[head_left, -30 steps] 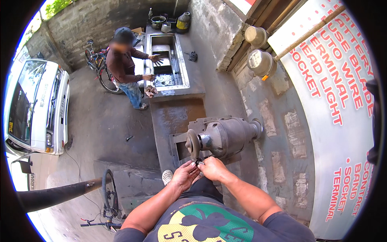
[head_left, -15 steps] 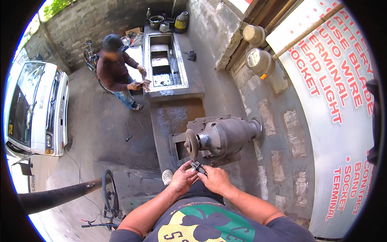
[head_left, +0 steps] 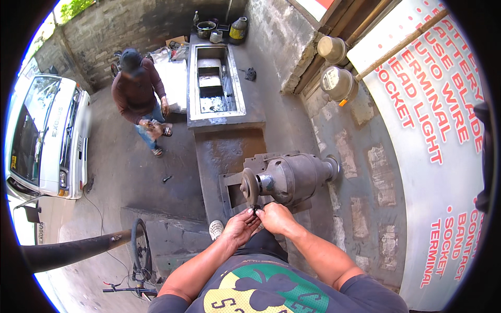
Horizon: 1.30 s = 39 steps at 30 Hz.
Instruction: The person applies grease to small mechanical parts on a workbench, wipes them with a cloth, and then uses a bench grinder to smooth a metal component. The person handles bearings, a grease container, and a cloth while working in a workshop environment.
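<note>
My left hand is palm up, its curled fingertips against a small dark metal part. From the other side, my right hand is closed on the same part. Most of the part is hidden between my fingers. Both hands are just in front of the round wheel of a grey bench grinder. I cannot tell whether the part touches the wheel.
Beyond the grinder is a concrete counter with a metal-rimmed basin. A person in a dark cap stands left of it. A white vehicle is at the far left, with a bicycle nearer me. A lettered sign covers the right side.
My hands have moved slightly up towards the wheel, and my fingers now cover more of the part. The other person has stepped left, away from the basin, and lowered their hands.
</note>
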{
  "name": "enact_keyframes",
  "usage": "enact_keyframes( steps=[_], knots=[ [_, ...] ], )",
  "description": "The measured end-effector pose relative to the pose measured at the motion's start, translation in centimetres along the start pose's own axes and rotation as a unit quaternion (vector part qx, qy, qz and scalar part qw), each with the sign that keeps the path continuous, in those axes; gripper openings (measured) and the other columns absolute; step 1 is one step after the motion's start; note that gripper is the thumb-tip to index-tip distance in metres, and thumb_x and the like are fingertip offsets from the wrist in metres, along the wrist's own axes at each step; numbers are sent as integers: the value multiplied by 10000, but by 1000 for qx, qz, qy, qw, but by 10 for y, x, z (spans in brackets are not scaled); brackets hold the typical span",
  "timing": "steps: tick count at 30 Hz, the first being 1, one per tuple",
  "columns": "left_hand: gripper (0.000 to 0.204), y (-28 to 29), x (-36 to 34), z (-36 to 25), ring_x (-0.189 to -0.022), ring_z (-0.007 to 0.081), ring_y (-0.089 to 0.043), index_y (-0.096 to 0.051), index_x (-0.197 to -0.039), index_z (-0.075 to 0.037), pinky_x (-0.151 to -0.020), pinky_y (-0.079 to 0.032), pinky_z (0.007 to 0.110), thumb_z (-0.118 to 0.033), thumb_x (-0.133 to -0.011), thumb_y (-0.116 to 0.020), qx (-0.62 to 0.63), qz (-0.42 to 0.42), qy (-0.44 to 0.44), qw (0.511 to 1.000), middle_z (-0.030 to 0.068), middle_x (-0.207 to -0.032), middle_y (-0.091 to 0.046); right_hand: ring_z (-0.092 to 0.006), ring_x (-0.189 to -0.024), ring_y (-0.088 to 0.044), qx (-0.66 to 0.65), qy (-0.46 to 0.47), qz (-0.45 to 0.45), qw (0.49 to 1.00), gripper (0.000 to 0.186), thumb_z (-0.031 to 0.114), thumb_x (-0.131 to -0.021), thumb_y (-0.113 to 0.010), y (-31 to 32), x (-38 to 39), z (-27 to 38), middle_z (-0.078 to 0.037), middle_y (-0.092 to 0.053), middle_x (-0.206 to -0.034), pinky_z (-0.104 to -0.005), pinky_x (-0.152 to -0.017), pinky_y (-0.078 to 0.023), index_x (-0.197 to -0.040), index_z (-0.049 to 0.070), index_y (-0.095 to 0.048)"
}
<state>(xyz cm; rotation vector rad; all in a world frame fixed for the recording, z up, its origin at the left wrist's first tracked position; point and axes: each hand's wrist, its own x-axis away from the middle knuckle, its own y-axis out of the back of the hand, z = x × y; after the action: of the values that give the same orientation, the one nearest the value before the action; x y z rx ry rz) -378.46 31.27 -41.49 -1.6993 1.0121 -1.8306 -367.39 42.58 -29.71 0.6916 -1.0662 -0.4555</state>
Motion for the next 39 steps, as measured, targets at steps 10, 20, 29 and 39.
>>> enact_keyframes(
  steps=[10, 20, 29, 39],
  knots=[
    [576, 1, 33, -1, -1191, 244, -690, -441, -1544, 9, -1115, -553, 398, 10, -1021, -682, -91, 109, -98, 985, 152, -1293, -713, -453, -1005, -740, -173, 188, -98, 962, 318, 240, -1026, -701, -15, 46, -26, -242, -774, -1021, -466, -883, -587, -1202, -24, -729],
    [786, -8, 56, 0, -1142, 204, -718, -321, -1625, 11, -1009, -597, 338, 9, -977, -767, -241, 34, -144, 959, 135, -1257, -733, -421, -1097, -746, -218, 219, -202, 929, 334, 123, -971, -753, -40, 55, -39, -252, -758, -1191, -447, -942, -598, -1258, -43, -713],
    [582, -4, 14, 2, -1090, 213, -731, -386, -1575, -5, -973, -618, 337, -27, -1061, -659, -66, 6, -79, 995, 105, -1223, -724, -452, -825, -734, -127, 109, -196, 966, 230, 265, -995, -695, -28, 33, -11, -206, -744, -806, -548, -738, -564, -1036, 48, -758],
    [862, -10, 34, 3, -1175, 272, -721, -212, -1653, 8, -994, -645, 382, 86, -966, -727, -99, -16, -117, 988, 208, -1363, -655, -444, -1046, -715, -173, 184, -190, 949, 237, 179, -994, -700, -57, 15, -41, -251, -749, -1095, -513, -871, -566, -1154, 8, -730]
  ],
)
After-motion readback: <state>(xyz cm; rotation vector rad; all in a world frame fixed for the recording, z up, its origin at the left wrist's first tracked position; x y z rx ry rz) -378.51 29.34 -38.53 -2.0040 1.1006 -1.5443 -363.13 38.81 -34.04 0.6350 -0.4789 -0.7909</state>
